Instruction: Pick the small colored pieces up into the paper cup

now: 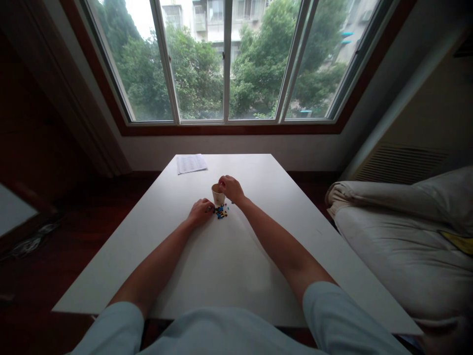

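A paper cup stands upright on the white table. Just in front of it lies a loose pile of small blue, black and yellow pieces, too small for me to name their kind. My right hand is at the cup's right rim, fingers bent together over the opening; whatever they hold is hidden. To the left of the pile, my left hand rests low at the tabletop with its fingers drawn together. Dark bits show at its fingertips, but I cannot make out what is in them.
Sheets of printed paper lie at the table's far left corner. The white table reaches toward a wide window. A padded sofa or bed stands on the right, and cables lie on the floor at left.
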`<action>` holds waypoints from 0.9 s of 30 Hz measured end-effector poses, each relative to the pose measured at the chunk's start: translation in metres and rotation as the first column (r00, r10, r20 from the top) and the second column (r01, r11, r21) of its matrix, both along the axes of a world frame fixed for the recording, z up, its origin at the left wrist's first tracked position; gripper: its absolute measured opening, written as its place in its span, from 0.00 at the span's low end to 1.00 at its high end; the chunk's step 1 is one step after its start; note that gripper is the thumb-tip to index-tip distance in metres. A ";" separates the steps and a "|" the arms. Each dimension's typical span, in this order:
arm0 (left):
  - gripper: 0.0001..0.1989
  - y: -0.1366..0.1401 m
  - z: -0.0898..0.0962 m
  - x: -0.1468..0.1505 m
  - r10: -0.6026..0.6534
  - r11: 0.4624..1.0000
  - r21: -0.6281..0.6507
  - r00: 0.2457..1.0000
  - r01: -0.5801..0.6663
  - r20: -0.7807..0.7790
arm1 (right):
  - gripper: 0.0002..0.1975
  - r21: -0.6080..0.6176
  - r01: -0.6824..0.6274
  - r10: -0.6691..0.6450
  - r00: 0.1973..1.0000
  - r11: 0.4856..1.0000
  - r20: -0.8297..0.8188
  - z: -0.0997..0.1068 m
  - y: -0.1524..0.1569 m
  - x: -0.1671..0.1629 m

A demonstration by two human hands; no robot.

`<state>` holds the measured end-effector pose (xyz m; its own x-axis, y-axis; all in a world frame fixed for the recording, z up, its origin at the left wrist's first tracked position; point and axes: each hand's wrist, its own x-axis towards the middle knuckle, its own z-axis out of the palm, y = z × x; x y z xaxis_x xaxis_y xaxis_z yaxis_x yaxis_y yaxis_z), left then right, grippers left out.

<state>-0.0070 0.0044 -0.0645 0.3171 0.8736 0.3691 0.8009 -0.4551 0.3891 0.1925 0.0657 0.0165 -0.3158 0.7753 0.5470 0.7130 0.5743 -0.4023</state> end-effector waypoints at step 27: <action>0.10 0.003 0.010 -0.007 -0.007 1.000 0.013 1.000 0.007 -0.028 | 0.22 -0.212 0.000 0.058 0.962 0.977 0.265 -0.076 0.005 0.069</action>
<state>-0.0137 0.0069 -0.0543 0.3334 0.8664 0.3717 0.8081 -0.4657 0.3607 0.2616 0.0709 -0.0591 -0.4525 0.8512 0.2660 0.7954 0.5201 -0.3112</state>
